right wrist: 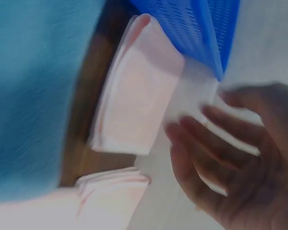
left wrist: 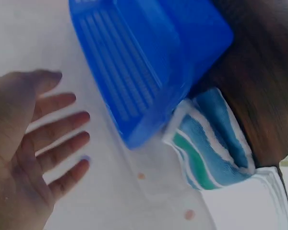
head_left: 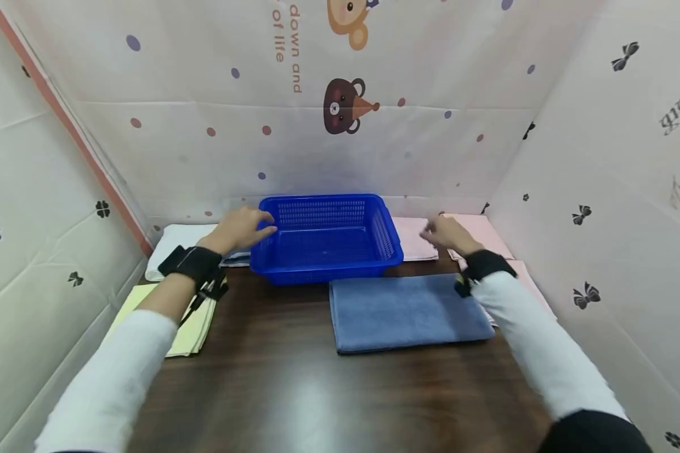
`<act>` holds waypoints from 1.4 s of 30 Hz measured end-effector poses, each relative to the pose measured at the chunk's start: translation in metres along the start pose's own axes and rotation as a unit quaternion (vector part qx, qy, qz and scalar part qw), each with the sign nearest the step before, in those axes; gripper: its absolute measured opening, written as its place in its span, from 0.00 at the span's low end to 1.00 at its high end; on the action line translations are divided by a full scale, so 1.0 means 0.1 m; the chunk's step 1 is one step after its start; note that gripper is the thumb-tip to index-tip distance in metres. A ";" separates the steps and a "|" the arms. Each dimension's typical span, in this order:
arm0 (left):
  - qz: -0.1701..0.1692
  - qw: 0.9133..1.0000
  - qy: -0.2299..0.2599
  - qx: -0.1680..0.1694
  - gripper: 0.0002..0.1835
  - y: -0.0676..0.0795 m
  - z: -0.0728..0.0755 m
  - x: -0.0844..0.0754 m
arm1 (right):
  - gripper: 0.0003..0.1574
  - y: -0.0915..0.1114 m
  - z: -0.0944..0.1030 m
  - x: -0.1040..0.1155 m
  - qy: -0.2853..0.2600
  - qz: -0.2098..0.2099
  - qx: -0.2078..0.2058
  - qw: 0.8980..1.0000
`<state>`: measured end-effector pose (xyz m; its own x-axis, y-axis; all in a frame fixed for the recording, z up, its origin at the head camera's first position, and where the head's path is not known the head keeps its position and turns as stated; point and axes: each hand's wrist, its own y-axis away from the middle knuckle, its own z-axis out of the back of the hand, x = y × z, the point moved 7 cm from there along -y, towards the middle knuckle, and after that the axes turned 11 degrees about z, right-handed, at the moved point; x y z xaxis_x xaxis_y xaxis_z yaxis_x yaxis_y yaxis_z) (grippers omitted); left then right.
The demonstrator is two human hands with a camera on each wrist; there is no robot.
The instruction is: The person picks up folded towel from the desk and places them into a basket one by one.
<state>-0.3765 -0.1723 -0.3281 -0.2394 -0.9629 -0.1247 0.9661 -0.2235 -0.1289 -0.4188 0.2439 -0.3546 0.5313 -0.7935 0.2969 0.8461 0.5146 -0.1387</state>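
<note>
A blue plastic basket (head_left: 325,275) stands at the back of the table, its inside bare. My left hand (head_left: 240,228) is by its left end, with thumb and fingers spread and nothing in them; the left wrist view shows the same hand (left wrist: 33,139) apart from the basket (left wrist: 153,108). To the basket's right, my right hand (head_left: 449,233) hovers over the pink cloths, its fingers loosely bent and holding nothing. In the right wrist view a folded pink cloth (right wrist: 139,91) lies between the basket and a blue towel (right wrist: 33,91).
The folded blue towel (head_left: 408,313) lies in front of the basket on the dark wooden table (head_left: 260,377). At the left are yellow cloths (head_left: 192,330), a white cloth (head_left: 172,245) and a striped blue-green cloth (left wrist: 206,143). More pink cloths (head_left: 478,229) line the right. Patterned sheets enclose three sides.
</note>
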 end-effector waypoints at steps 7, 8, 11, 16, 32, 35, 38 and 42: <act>0.059 0.993 0.092 -0.041 0.16 0.74 -0.16 0.06 | 0.13 0.81 -0.43 0.11 -0.039 0.116 0.079 0.989; 0.058 0.992 0.110 -0.030 0.15 0.83 -0.23 0.05 | 0.16 0.89 -0.51 0.12 -0.038 0.123 0.089 0.988; 0.051 0.985 0.163 0.022 0.12 1.05 -0.48 -0.01 | 0.27 1.09 -0.73 0.15 -0.032 0.135 0.116 0.983; 0.059 0.968 0.208 0.124 0.10 1.18 -0.92 -0.13 | 0.36 1.14 -0.93 0.23 -0.006 0.110 0.133 0.985; 0.139 0.964 0.108 0.201 0.30 0.95 -1.45 -0.40 | 0.36 0.74 -1.27 1.04 0.050 0.183 0.101 0.977; 0.184 0.959 0.080 0.200 0.30 1.02 -1.46 -0.30 | 0.31 0.69 -1.35 1.17 0.048 0.190 0.075 0.978; 0.213 0.955 0.066 0.197 0.30 1.10 -1.44 -0.21 | 0.26 0.69 -1.27 1.09 0.053 0.135 0.022 0.989; 0.217 0.956 0.080 0.179 0.32 1.20 -1.41 -0.15 | 0.34 0.84 -1.11 0.77 0.074 -0.006 -0.010 0.997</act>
<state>-0.2703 -0.1638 -0.4807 0.2082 -0.9478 -0.2417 0.9419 0.1277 0.3107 -0.3019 0.1896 -0.4485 0.5196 -0.8399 0.1567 0.8528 0.4989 -0.1541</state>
